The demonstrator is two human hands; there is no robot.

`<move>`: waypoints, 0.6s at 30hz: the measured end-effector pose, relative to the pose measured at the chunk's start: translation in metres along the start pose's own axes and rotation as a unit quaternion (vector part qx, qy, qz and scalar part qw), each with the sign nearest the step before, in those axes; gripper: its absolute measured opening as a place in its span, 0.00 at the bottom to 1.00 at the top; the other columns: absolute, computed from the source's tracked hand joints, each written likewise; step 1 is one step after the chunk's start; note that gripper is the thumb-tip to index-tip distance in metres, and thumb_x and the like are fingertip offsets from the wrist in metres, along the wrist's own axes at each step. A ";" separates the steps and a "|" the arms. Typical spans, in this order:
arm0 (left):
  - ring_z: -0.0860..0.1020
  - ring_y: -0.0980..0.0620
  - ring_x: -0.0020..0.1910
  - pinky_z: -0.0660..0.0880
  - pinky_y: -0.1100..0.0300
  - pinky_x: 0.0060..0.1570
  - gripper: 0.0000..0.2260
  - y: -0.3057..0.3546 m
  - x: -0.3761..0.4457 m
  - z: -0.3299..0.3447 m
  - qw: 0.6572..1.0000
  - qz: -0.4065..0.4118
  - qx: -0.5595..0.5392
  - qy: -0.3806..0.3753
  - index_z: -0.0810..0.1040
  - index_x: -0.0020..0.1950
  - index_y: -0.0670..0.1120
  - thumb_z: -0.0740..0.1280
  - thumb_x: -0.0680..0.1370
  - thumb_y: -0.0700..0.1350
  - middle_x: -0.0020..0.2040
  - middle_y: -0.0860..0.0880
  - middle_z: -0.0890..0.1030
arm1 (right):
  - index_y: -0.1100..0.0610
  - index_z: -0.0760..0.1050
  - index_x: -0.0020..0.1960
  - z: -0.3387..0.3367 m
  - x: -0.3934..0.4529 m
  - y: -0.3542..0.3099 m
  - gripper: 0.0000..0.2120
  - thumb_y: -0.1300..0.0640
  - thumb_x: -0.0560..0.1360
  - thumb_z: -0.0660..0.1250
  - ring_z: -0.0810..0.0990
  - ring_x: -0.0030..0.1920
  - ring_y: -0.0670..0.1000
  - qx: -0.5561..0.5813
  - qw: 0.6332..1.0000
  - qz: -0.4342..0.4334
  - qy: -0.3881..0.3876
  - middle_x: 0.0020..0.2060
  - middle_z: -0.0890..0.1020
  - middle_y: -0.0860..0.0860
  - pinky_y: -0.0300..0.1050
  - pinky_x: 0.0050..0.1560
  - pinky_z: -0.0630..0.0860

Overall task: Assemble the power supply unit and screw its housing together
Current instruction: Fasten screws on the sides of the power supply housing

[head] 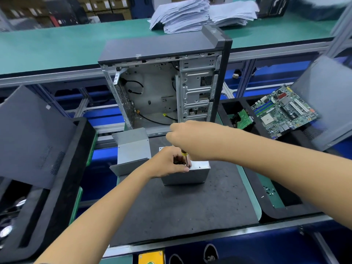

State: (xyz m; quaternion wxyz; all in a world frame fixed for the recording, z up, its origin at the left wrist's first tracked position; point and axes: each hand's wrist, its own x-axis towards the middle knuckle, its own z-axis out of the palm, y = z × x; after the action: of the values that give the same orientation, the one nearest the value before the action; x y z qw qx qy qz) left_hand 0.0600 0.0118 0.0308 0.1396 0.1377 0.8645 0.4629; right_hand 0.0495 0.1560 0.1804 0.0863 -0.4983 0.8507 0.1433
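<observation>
Fingers [182, 169] of our left hand [167, 164] pinch the screwdriver [185, 159] tip, right hand [188, 140] gripping its handle; any tilt risks slipping off the power supply housing [192, 174].

Bare black mat [181, 210] lies open before the power supply housing [188, 175]; cover [131, 151] and computer case [163, 86] crowd behind.
</observation>
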 end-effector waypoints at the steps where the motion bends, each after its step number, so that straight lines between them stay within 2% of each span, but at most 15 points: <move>1: 0.79 0.60 0.42 0.75 0.69 0.43 0.04 0.000 0.000 0.000 1.000 0.003 -0.004 -0.002 0.82 0.43 0.48 0.74 0.71 0.41 0.43 0.55 0.83 | 0.57 0.72 0.52 0.001 0.001 -0.002 0.07 0.63 0.74 0.64 0.71 0.36 0.53 -0.011 1.000 0.008 0.010 0.43 0.71 0.53 0.44 0.35 0.67; 3: 0.78 0.63 0.43 0.72 0.72 0.42 0.05 -0.001 0.001 0.001 1.000 0.002 -0.002 0.002 0.82 0.45 0.46 0.74 0.71 0.42 0.43 0.56 0.82 | 0.56 0.71 0.48 0.004 0.002 -0.006 0.02 0.61 0.76 0.62 0.70 0.36 0.54 -0.036 0.998 0.025 0.044 0.36 0.69 0.51 0.45 0.32 0.65; 5: 0.78 0.62 0.44 0.74 0.69 0.43 0.06 -0.003 0.002 0.000 1.000 0.003 0.008 0.005 0.82 0.47 0.45 0.75 0.71 0.42 0.45 0.54 0.83 | 0.53 0.68 0.43 0.005 0.003 -0.009 0.06 0.58 0.79 0.58 0.69 0.35 0.55 -0.071 0.993 0.048 0.077 0.34 0.70 0.50 0.45 0.31 0.63; 8: 0.78 0.64 0.42 0.73 0.72 0.42 0.07 -0.004 0.003 0.000 1.000 0.007 -0.008 0.001 0.82 0.48 0.41 0.74 0.71 0.40 0.42 0.57 0.83 | 0.53 0.64 0.40 0.002 0.007 -0.002 0.10 0.56 0.81 0.56 0.68 0.34 0.54 -0.077 0.993 0.059 0.068 0.36 0.67 0.51 0.45 0.32 0.63; 10: 0.77 0.67 0.41 0.71 0.74 0.42 0.06 -0.003 0.003 0.000 1.000 0.010 -0.014 0.000 0.82 0.47 0.41 0.74 0.71 0.39 0.42 0.61 0.81 | 0.55 0.61 0.46 0.001 0.006 0.006 0.06 0.58 0.79 0.58 0.67 0.30 0.52 -0.014 0.999 0.041 0.013 0.42 0.64 0.52 0.45 0.29 0.61; 11: 0.77 0.65 0.40 0.71 0.74 0.42 0.05 -0.002 0.003 0.000 1.000 0.014 -0.016 -0.005 0.82 0.45 0.43 0.73 0.71 0.39 0.41 0.60 0.81 | 0.56 0.60 0.48 0.000 0.006 0.009 0.08 0.61 0.76 0.60 0.67 0.30 0.51 0.017 0.999 0.026 -0.013 0.45 0.63 0.53 0.45 0.28 0.59; 14: 0.78 0.59 0.41 0.73 0.69 0.43 0.04 -0.001 0.005 -0.003 1.000 0.016 -0.014 -0.024 0.82 0.42 0.48 0.73 0.71 0.40 0.41 0.54 0.82 | 0.57 0.67 0.50 0.000 0.007 0.012 0.09 0.65 0.72 0.63 0.66 0.30 0.48 0.029 0.999 -0.011 -0.015 0.48 0.66 0.52 0.43 0.27 0.58; 16: 0.79 0.56 0.43 0.75 0.64 0.46 0.05 -0.001 0.006 -0.004 1.000 0.013 -0.007 -0.023 0.81 0.42 0.51 0.73 0.71 0.41 0.43 0.51 0.81 | 0.57 0.70 0.44 0.000 0.009 0.011 0.04 0.63 0.71 0.64 0.65 0.31 0.47 0.014 1.000 0.004 0.017 0.44 0.68 0.52 0.43 0.29 0.65; 18: 0.79 0.56 0.43 0.75 0.63 0.46 0.05 -0.002 0.005 -0.004 1.000 0.011 -0.003 -0.020 0.82 0.42 0.52 0.74 0.71 0.42 0.44 0.49 0.81 | 0.55 0.63 0.34 0.001 0.010 0.010 0.11 0.61 0.72 0.63 0.65 0.30 0.48 0.003 0.999 0.020 0.035 0.37 0.67 0.52 0.46 0.31 0.69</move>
State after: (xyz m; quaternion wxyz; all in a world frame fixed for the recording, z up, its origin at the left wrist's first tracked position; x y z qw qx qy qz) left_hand 0.0538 0.0098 0.0310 0.1523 0.1562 0.8585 0.4641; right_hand 0.0353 0.1526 0.1783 0.0553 -0.4857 0.8634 0.1245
